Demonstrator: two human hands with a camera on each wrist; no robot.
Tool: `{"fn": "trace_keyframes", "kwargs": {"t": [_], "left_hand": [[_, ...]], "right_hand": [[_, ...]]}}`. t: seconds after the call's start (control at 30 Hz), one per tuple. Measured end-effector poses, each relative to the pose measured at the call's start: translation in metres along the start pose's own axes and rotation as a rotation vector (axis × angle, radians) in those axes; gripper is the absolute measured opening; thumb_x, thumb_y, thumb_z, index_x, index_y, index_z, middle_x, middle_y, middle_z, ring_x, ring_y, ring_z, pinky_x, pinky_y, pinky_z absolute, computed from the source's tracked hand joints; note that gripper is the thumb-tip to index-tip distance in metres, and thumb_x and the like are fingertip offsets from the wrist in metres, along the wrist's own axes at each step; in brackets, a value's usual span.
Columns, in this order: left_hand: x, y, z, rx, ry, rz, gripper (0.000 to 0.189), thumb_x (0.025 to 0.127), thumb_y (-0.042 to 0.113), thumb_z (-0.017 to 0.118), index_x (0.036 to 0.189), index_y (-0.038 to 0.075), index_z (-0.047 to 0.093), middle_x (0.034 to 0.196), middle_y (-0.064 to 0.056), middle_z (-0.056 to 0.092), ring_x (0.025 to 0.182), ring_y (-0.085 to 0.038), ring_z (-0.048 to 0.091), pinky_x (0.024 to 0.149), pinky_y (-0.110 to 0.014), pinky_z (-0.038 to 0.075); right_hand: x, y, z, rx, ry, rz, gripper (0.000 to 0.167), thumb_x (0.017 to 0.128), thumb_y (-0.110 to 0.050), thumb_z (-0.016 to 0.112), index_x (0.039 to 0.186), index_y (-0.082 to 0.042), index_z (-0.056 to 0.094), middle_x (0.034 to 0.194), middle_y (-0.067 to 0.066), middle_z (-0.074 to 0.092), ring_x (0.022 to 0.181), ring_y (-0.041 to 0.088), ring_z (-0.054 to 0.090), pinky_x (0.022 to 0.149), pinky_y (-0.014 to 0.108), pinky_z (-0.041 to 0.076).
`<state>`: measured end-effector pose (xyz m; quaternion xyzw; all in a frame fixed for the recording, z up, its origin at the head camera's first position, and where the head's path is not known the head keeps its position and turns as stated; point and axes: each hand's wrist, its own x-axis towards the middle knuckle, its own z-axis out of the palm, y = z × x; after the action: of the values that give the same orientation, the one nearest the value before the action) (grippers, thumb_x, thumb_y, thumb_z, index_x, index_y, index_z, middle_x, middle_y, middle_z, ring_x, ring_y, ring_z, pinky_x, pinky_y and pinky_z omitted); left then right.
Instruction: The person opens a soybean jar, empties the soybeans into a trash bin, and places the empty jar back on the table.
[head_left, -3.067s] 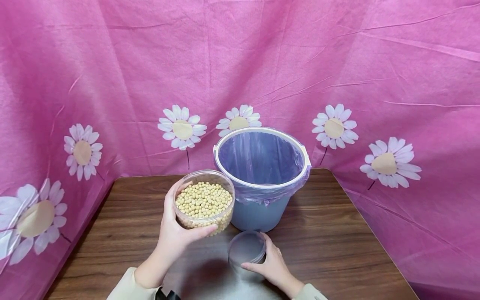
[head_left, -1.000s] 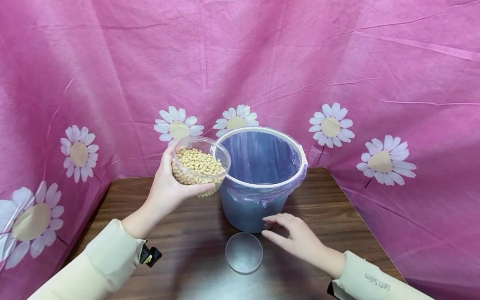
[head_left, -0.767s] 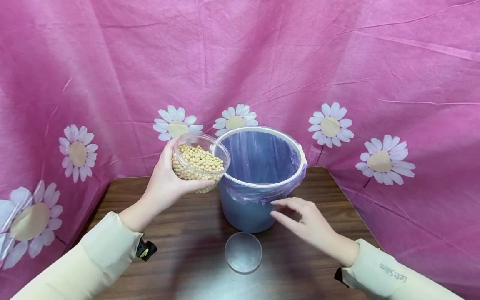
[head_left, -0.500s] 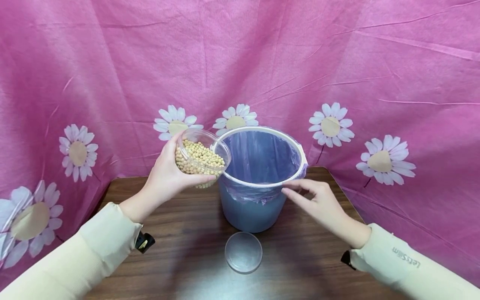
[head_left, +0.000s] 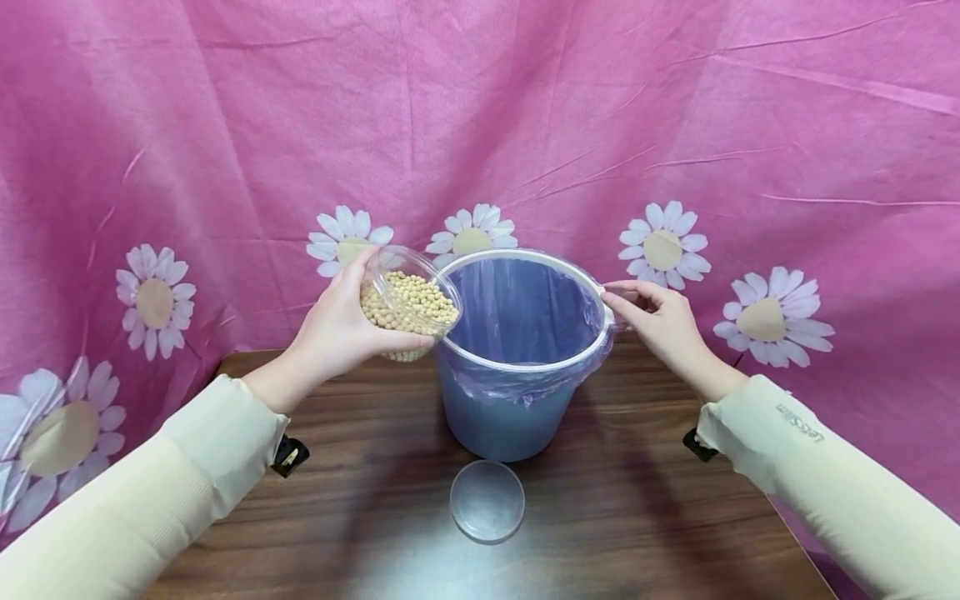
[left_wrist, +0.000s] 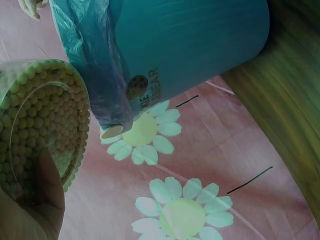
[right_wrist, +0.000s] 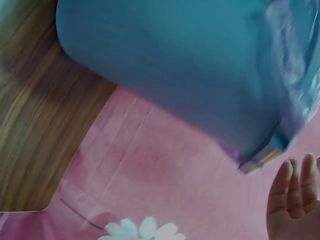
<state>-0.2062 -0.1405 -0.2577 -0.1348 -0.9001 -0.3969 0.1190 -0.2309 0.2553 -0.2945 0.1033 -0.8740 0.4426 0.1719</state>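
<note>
My left hand (head_left: 337,325) grips a clear round plastic tub (head_left: 411,304) of pale yellow soybeans, thumb along its near side. The tub is tilted to the right, its mouth at the left rim of a blue-grey bin (head_left: 506,425). The beans (left_wrist: 45,110) show through the tub's base in the left wrist view. A thin purple bag lines the bin and folds over its white rim (head_left: 517,367). My right hand (head_left: 667,321) has thumb and index fingertips right at the rim's right side; its other fingers are fairly straight in the right wrist view.
A clear round lid (head_left: 487,502) lies flat on the wooden table (head_left: 360,517) in front of the bin. Behind stands a pink cloth (head_left: 525,108) printed with white daisies.
My right hand has put the clear lid down, then risen to the bin's right rim. My left hand has raised the tub of soybeans toward the bin and tilted it further right.
</note>
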Motion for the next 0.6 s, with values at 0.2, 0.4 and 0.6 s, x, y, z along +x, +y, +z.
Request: {"fn": "trace_keyframes", "kwargs": {"t": [0.2, 0.4, 0.6], "left_hand": [[0.008, 0.001, -0.003, 0.098, -0.009, -0.004, 0.125, 0.054, 0.056, 0.092, 0.156, 0.024, 0.026, 0.153, -0.010, 0.042, 0.135, -0.031, 0.046, 0.105, -0.059, 0.042], [0.017, 0.002, -0.006, 0.164, -0.010, 0.018, 0.124, 0.054, 0.057, 0.092, 0.155, 0.026, 0.027, 0.156, -0.009, 0.037, 0.136, -0.032, 0.045, 0.098, -0.062, 0.044], [0.024, 0.004, -0.007, 0.200, -0.009, 0.042, 0.109, 0.052, 0.057, 0.092, 0.143, 0.026, 0.040, 0.137, -0.001, 0.050, 0.122, -0.024, 0.049, 0.085, -0.054, 0.050]], "right_hand": [[0.019, 0.018, 0.001, -0.011, -0.091, 0.108, 0.049, 0.095, -0.039, 0.064, 0.135, -0.011, 0.060, 0.095, 0.003, 0.060, 0.069, -0.001, 0.061, 0.062, 0.021, 0.056], [0.033, 0.034, 0.011, 0.051, -0.165, 0.150, 0.052, 0.098, -0.036, 0.060, 0.142, -0.008, 0.053, 0.090, 0.001, 0.059, 0.066, 0.002, 0.059, 0.059, 0.026, 0.057], [0.038, 0.042, 0.020, 0.064, -0.200, 0.191, 0.055, 0.097, -0.037, 0.060, 0.145, -0.011, 0.050, 0.094, -0.004, 0.060, 0.071, 0.002, 0.056, 0.057, 0.028, 0.054]]}}
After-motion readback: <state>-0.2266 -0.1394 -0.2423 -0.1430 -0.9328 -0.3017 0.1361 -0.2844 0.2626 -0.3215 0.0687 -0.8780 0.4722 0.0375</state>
